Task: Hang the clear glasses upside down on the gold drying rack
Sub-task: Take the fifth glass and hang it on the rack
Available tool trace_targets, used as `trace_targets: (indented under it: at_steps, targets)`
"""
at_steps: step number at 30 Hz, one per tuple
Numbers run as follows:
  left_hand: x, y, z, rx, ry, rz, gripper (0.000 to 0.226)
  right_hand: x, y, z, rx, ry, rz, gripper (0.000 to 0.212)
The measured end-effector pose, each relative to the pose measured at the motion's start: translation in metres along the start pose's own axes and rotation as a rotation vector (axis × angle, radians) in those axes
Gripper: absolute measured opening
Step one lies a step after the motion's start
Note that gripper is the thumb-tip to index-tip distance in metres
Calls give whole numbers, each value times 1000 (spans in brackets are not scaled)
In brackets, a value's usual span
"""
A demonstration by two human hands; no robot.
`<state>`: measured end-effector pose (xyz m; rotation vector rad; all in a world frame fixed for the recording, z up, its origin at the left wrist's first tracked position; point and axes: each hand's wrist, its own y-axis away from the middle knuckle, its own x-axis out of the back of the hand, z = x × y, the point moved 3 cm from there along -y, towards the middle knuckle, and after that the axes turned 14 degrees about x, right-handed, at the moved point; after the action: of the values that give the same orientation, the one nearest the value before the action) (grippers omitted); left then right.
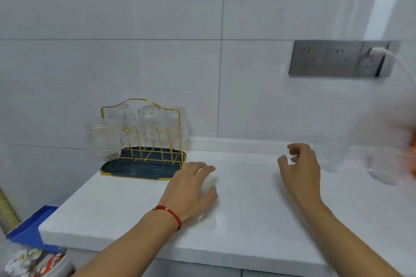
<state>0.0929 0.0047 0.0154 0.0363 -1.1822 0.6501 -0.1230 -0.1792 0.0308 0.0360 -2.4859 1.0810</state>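
Observation:
The gold drying rack [175,123] stands on a dark blue tray [139,170] at the back left of the white counter. Several clear glasses hang upside down on it, one at the front left [104,139] and one in the middle [149,122]. My left hand [191,186] rests palm down on the counter just right of the tray, fingers apart, holding nothing. My right hand [300,168] hovers over the counter with fingers loosely curled and empty. A blurred clear glass [331,156] stands to its right, and another clear glass vessel [385,164] sits further right.
A grey socket panel [337,58] with a white plug and cable is on the tiled wall. Something orange [413,153] blurs at the right edge. A blue bin [33,227] and patterned items sit below the counter's left end.

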Motion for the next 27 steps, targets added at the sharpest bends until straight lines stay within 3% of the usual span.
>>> trace_targets:
  at_steps: [2, 5, 9, 13, 21, 27]
  targets:
    - [-26, -10, 51, -76, 28, -67, 65, 26, 2, 41, -236, -7, 57, 41]
    - [-58, -19, 113, -151, 70, -110, 70, 51, 7, 76, -399, 3, 23, 54]
    - [-93, -19, 143, -204, 72, -115, 62, 66, -7, 102, -444, 47, 58, 76]
    - [-101, -23, 138, -140, 95, -94, 70, 62, -34, 118, -428, 53, 28, 101]
    - [-105, -25, 137, -92, 104, -119, 76, 48, -50, 136, -414, -3, 68, 87]
    - [-100, -24, 139, -53, 186, -128, 78, 55, -39, 113, -270, -18, 58, 78]
